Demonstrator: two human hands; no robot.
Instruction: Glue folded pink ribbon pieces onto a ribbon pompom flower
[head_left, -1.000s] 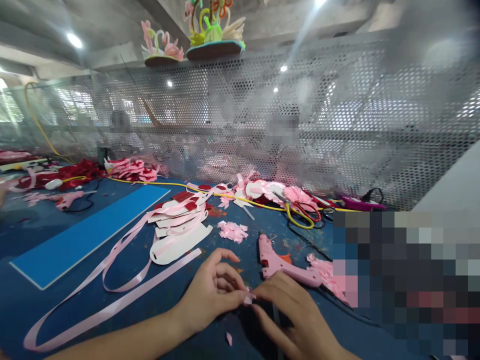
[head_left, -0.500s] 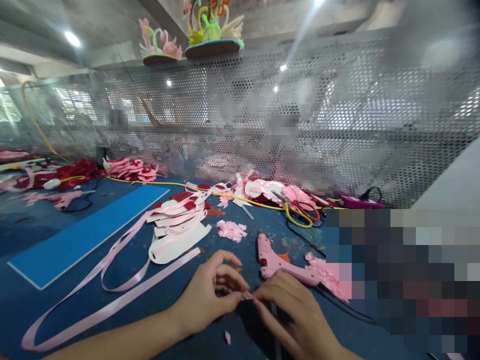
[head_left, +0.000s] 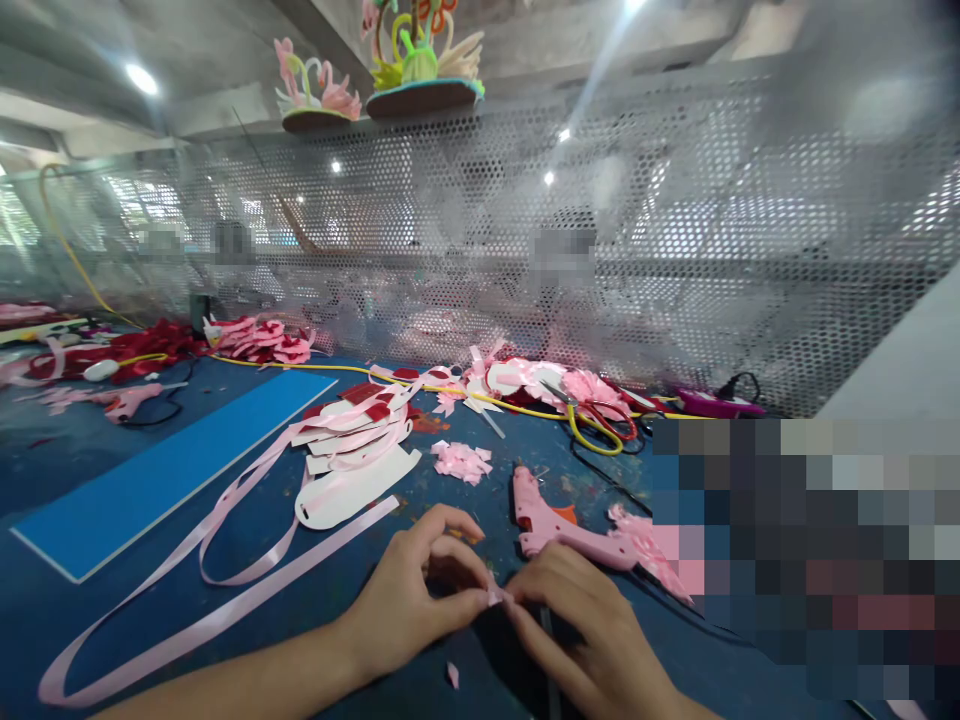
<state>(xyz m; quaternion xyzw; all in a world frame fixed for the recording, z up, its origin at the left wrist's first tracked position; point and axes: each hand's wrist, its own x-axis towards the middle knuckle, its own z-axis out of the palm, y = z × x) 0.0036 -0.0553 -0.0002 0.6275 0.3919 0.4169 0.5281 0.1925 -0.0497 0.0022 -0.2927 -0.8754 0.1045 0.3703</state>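
Observation:
Between my fingertips is a small piece of pink ribbon (head_left: 496,594), mostly covered by the fingers. My left hand (head_left: 424,590) pinches its left side with thumb and index finger, the other fingers curled. From the right, my right hand (head_left: 577,615) pinches the other side. Just beyond my right hand lies a pink glue gun (head_left: 566,533) on its side, nozzle toward the back. A small pile of cut pink ribbon pieces (head_left: 462,461) rests beyond my hands. One loose pink scrap (head_left: 452,675) lies on the table below my left hand.
Long pink ribbon (head_left: 225,640) loops at left beside white card pieces (head_left: 352,490) and a blue board (head_left: 172,470). Yellow-handled scissors (head_left: 596,435), a pink ribbon heap (head_left: 649,545) and a yellow cord (head_left: 300,364) lie farther off. A perforated metal screen (head_left: 450,230) stands behind.
The fingertips have shifted slightly, and a little more of the pink ribbon piece shows between them. The view has drifted a little; the glue gun and piles stay put.

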